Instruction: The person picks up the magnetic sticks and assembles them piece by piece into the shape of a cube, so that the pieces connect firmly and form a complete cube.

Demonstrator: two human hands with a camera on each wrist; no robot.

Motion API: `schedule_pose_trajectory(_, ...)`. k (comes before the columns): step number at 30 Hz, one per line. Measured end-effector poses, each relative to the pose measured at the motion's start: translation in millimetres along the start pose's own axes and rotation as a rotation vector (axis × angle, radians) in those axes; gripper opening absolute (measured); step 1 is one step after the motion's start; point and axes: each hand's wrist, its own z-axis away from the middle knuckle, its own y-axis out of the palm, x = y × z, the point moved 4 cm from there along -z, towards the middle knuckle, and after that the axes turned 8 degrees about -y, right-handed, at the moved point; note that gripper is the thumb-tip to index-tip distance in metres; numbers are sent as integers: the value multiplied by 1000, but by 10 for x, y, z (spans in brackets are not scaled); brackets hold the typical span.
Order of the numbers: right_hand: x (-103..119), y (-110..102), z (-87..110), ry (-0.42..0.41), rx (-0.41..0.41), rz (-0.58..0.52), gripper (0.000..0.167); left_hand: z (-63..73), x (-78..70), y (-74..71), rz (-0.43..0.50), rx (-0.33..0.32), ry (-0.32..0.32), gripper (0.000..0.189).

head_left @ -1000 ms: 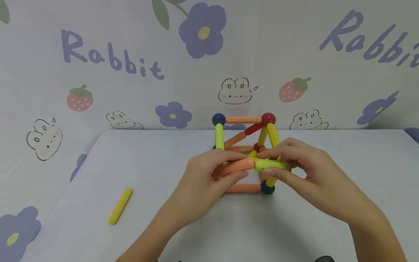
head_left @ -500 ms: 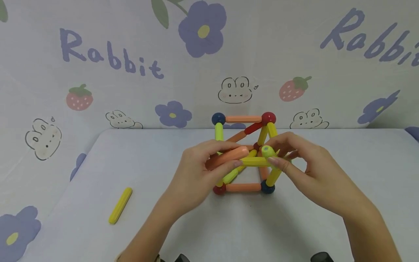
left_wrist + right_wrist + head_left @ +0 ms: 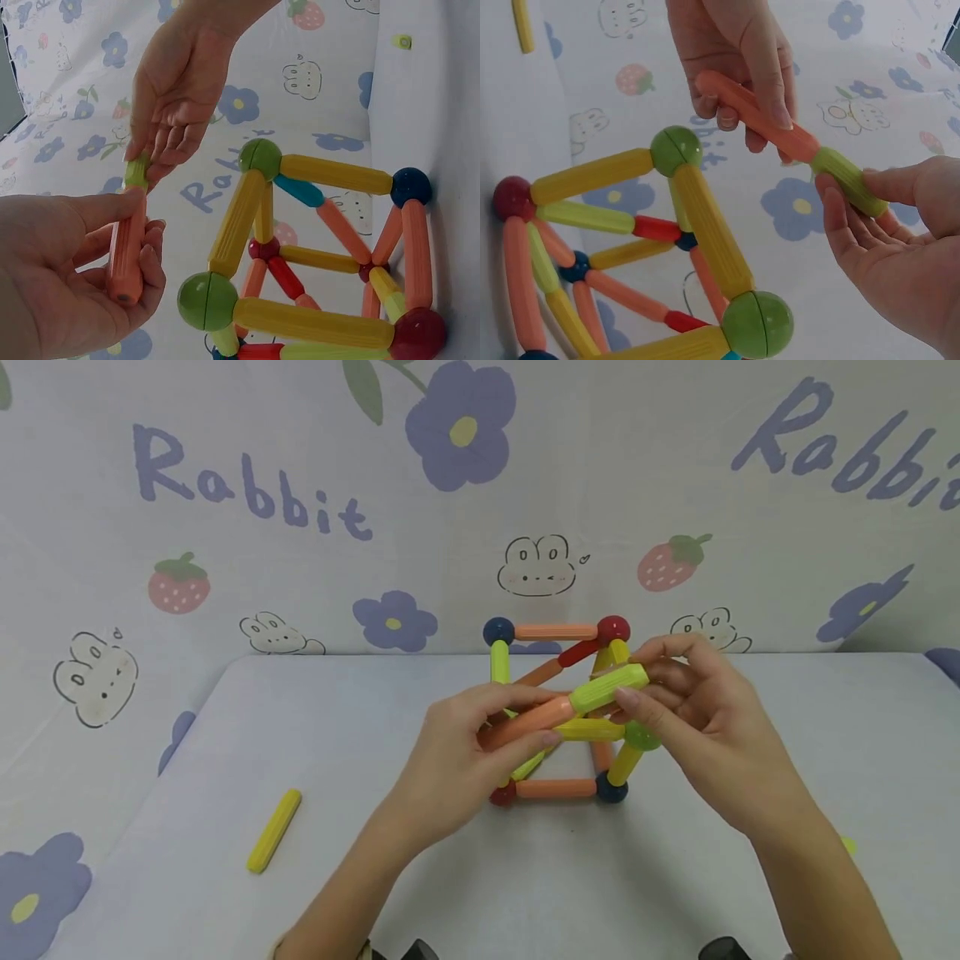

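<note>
My left hand [image 3: 450, 760] grips an orange magnetic rod [image 3: 532, 723]. In my right hand [image 3: 708, 735], thumb and fingers pinch a short lime-green magnetic rod [image 3: 609, 688]. The two rods meet end to end, as both wrist views also show, and slope up to the right in the head view. Behind and below them stands a box-like frame of coloured rods and balls, with a blue ball [image 3: 498, 632] and a red ball [image 3: 613, 629] at its far top corners. A near green ball [image 3: 757, 324] shows whole in the right wrist view. My hands cover part of the frame.
A loose yellow rod [image 3: 274, 831] lies on the white table [image 3: 187, 760] to the left. Beside my right forearm, a small lime-green piece [image 3: 849, 845] peeks out. A printed cloth [image 3: 300, 435] hangs behind the table.
Half a second ago the lime-green rod was apart from the orange one, its end turned toward the head camera. Now it has swung round against the orange rod's end, and my right hand sits higher.
</note>
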Motion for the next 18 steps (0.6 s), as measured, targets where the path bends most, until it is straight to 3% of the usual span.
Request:
schedule_pose_trajectory(6,-30,-145,-20,9,-102,12,27,-29,29,-122,-42,-69,76,34)
schedule_pose_trajectory(10,-84,-278,-45,6,-170,-63,26,-78,89,-186,-94,-94,101,31)
schedule_pose_trajectory(14,-159,-362,-74,6,-195,-121,26,-131,180,-241,-132,-111,64,30)
schedule_pose_trajectory(18,-244,-353,-106,41,-169,-84,25,-202,310,-268,-92,-154,-61,36)
